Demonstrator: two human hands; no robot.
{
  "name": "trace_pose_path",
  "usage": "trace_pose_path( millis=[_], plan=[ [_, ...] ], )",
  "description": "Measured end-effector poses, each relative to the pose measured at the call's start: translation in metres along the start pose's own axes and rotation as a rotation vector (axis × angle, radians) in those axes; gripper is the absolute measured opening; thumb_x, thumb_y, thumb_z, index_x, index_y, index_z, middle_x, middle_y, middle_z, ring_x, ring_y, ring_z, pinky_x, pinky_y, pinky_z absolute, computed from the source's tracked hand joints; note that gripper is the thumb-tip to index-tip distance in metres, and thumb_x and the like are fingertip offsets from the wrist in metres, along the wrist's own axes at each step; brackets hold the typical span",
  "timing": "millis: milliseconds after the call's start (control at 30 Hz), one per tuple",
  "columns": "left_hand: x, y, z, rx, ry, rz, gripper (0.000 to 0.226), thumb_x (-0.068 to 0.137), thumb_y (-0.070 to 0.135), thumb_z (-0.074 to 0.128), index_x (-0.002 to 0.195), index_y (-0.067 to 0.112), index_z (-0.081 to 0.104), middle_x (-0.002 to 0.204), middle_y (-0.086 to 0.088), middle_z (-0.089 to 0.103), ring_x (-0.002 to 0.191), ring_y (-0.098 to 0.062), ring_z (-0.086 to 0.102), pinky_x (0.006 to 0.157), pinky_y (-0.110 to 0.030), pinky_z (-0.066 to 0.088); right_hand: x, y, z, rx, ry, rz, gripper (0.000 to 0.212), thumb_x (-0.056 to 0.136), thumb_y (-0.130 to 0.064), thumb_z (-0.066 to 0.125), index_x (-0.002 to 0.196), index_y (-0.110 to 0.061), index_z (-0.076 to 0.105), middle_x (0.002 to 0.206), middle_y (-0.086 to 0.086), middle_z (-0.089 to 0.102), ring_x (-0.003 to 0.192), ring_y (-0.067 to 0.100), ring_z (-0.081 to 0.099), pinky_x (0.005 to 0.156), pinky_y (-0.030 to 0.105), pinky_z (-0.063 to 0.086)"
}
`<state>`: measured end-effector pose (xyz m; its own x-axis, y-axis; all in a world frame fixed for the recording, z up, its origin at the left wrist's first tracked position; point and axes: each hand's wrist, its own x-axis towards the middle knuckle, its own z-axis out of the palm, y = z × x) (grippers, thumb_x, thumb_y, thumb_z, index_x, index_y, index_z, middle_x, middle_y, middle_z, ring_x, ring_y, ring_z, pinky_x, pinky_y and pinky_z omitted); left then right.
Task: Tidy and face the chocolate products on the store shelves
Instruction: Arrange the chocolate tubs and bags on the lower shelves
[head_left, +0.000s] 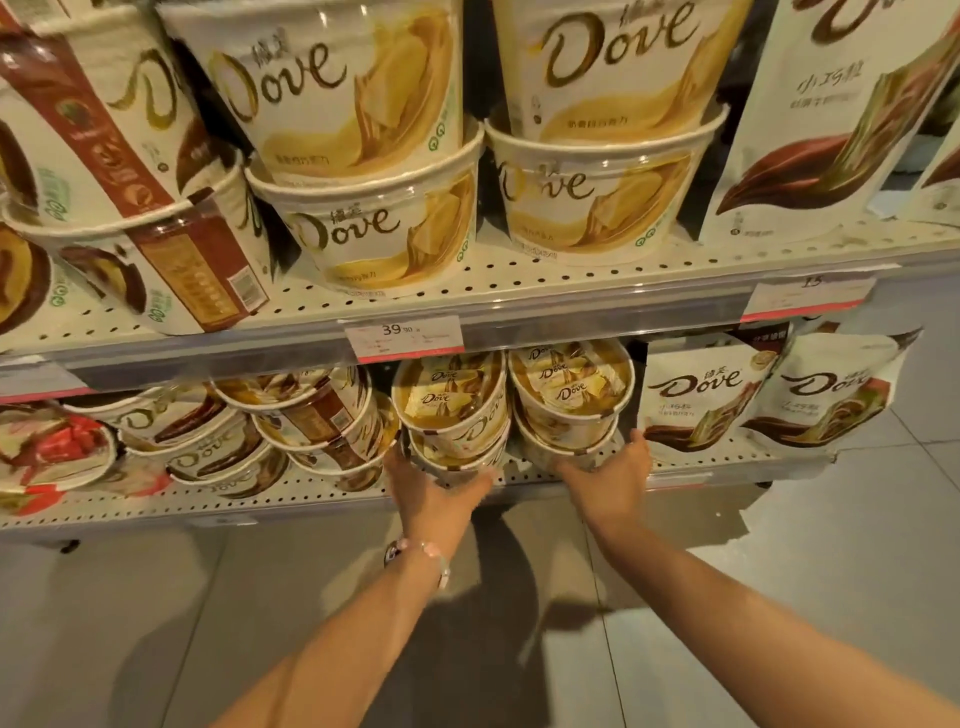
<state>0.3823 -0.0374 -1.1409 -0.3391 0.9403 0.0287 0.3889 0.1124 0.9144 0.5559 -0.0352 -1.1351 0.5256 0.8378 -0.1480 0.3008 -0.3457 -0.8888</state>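
Dove tubs (449, 415) on lower shelf (291, 499); L hand (431, 499) fingertips hidden.

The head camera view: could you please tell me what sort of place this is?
Most likely a shop aisle. Perforated metal shelves carry price tags on their front rails, and rows of identical Dove chocolate tubs and pouches stand stocked. Both hands, left hand and right hand, reach the lower tubs.

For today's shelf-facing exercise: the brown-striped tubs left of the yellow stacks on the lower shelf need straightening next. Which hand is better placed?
Left. The left hand grips the left yellow stack, right beside the brown-striped tubs; the right hand is farther, at the right yellow stack.
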Motion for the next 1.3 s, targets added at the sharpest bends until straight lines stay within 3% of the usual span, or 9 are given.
trace_pose_path(
  millis=[100, 233, 400, 633, 733, 867, 1033, 1133, 1300],
  plan=[
    [0.006, -0.016, 0.008, 0.018, -0.044, 0.08, 0.111, 0.043, 0.039, 0.09, 0.136, 0.008, 0.037, 0.137, -0.003, 0.039, 0.125, -0.01, 0.036, 0.109, -0.021, 0.026, 0.014, 0.006, 0.01, -0.032, -0.024, -0.115, 0.103, 0.055, -0.025, 0.091, 0.139, -0.011, 0.034, 0.137, 0.01, 0.039, 0.128, 0.024, 0.034, 0.1, 0.032, 0.037],
    [0.009, -0.035, 0.026, -0.035, 0.116, 0.1, 0.114, 0.041, 0.018, 0.093, 0.135, -0.001, 0.032, 0.133, -0.009, 0.041, 0.122, -0.008, 0.036, 0.105, -0.009, 0.024, 0.021, 0.021, 0.026, 0.036, 0.043, -0.23, 0.112, 0.046, -0.024, 0.094, 0.139, -0.011, 0.034, 0.134, 0.009, 0.044, 0.127, 0.023, 0.039, 0.105, 0.038, 0.04],
    [0.019, -0.041, 0.04, -0.06, 0.142, 0.15, 0.119, 0.043, 0.019, 0.093, 0.139, 0.008, 0.024, 0.126, 0.016, 0.037, 0.122, 0.003, 0.033, 0.107, -0.018, 0.025, 0.025, 0.035, 0.037, 0.102, 0.063, -0.334, 0.121, 0.045, -0.032, 0.094, 0.144, -0.018, 0.025, 0.139, 0.002, 0.037, 0.131, 0.015, 0.033, 0.107, 0.035, 0.039],
    [0.024, -0.042, 0.034, 0.035, 0.165, 0.173, 0.11, 0.046, 0.029, 0.092, 0.132, -0.002, 0.03, 0.123, -0.01, 0.055, 0.107, -0.009, 0.05, 0.088, -0.005, 0.033, 0.032, 0.04, 0.03, 0.122, 0.054, -0.338, 0.113, 0.046, -0.039, 0.091, 0.139, -0.024, 0.03, 0.135, -0.007, 0.044, 0.126, 0.012, 0.042, 0.103, 0.04, 0.044],
    [0.028, -0.048, 0.026, 0.085, 0.137, 0.203, 0.108, 0.046, 0.031, 0.091, 0.131, -0.005, 0.033, 0.121, -0.016, 0.058, 0.11, -0.022, 0.057, 0.087, -0.012, 0.042, 0.034, 0.039, 0.019, 0.147, -0.014, -0.346, 0.108, 0.047, -0.035, 0.092, 0.136, -0.026, 0.032, 0.124, -0.016, 0.049, 0.119, 0.007, 0.047, 0.099, 0.032, 0.046],
    [0.032, -0.05, 0.014, -0.002, 0.017, 0.177, 0.101, 0.05, 0.016, 0.091, 0.131, 0.003, 0.032, 0.111, 0.001, 0.056, 0.099, -0.005, 0.056, 0.076, 0.003, 0.041, 0.039, 0.041, 0.005, 0.124, -0.098, -0.346, 0.11, 0.051, -0.032, 0.091, 0.139, -0.022, 0.026, 0.124, -0.017, 0.049, 0.113, 0.002, 0.047, 0.084, 0.01, 0.039],
    [0.037, -0.053, 0.005, -0.057, -0.09, 0.198, 0.097, 0.051, 0.011, 0.09, 0.129, 0.004, 0.032, 0.105, 0.019, 0.051, 0.095, 0.007, 0.055, 0.077, -0.002, 0.044, 0.049, 0.046, -0.01, 0.042, -0.148, -0.347, 0.103, 0.051, -0.028, 0.092, 0.134, -0.013, 0.033, 0.124, 0.0, 0.056, 0.108, 0.009, 0.052, 0.087, 0.021, 0.042],
    [0.034, -0.053, 0.005, -0.087, -0.097, 0.193, 0.094, 0.054, 0.006, 0.088, 0.129, 0.004, 0.032, 0.11, 0.016, 0.05, 0.1, 0.011, 0.054, 0.08, -0.003, 0.043, 0.051, 0.05, -0.01, 0.048, -0.16, -0.354, 0.1, 0.051, -0.026, 0.092, 0.133, -0.011, 0.036, 0.124, 0.0, 0.056, 0.111, 0.011, 0.054, 0.09, 0.021, 0.046],
    [0.016, -0.059, 0.02, -0.111, 0.03, 0.152, 0.11, 0.057, 0.005, 0.087, 0.142, 0.005, 0.018, 0.133, -0.004, 0.047, 0.118, -0.008, 0.048, 0.087, 0.001, 0.038, 0.036, 0.061, 0.002, 0.17, -0.118, -0.358, 0.097, 0.06, -0.022, 0.088, 0.138, -0.017, 0.031, 0.126, -0.014, 0.047, 0.116, -0.001, 0.046, 0.089, 0.001, 0.039]
  ],
)
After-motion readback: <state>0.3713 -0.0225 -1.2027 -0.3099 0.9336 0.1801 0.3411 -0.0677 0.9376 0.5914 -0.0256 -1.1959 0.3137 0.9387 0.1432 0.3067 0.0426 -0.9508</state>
